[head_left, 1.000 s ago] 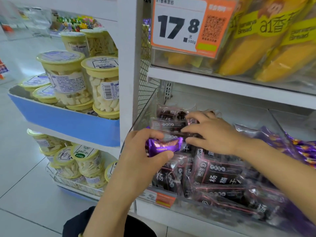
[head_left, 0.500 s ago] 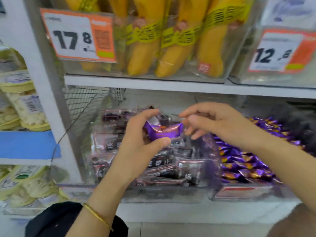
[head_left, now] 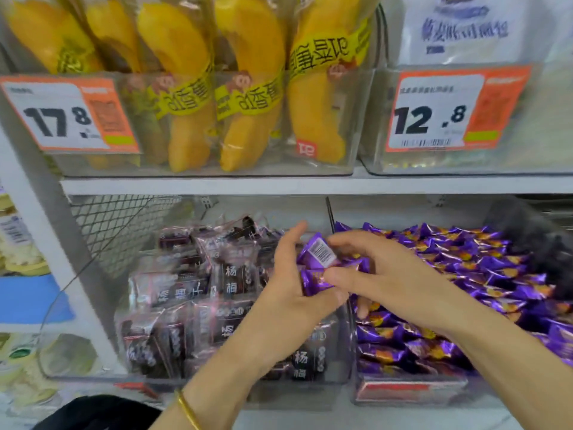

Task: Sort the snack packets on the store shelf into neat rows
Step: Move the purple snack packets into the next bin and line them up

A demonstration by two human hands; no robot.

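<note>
**Two hands at the lower shelf.** The hands meet at the centre of the frame, over the wall between two clear bins. The right hand [head_left: 381, 283] pinches a purple packet [head_left: 319, 252], barcode side up, between forefinger and thumb. Its remaining fingers curl loosely beneath, and one tip reaches down into the right bin [head_left: 477, 389]. The left hand [head_left: 288, 293] has its thumb raised clear and its fingers curled under the same packet, mostly hidden behind it and behind the right thumb. A purple fold shows just below the barcode, and whether it is a second packet or part of the first cannot be told. A gold bangle [head_left: 187, 409] circles the left wrist. The left bin [head_left: 279, 395] holds dark packets [head_left: 198, 293] lying at mixed angles. The right bin holds a heap of loose purple packets [head_left: 465, 268]. Both heaps are too blurred and overlapped to count. A dark shape [head_left: 536, 243] at the right edge is unreadable. On the upper shelf, five yellow bread packets [head_left: 254, 88] stand in one clear bin, their tops cut off by the frame. One white packet [head_left: 465, 26] stands to their right, its print smeared. There are two orange price tags, one reading 17.8 [head_left: 65, 116] and one reading 12.8 [head_left: 449, 110]. A wire mesh panel [head_left: 117, 225] closes the lower shelf at the left of the frame.
</note>
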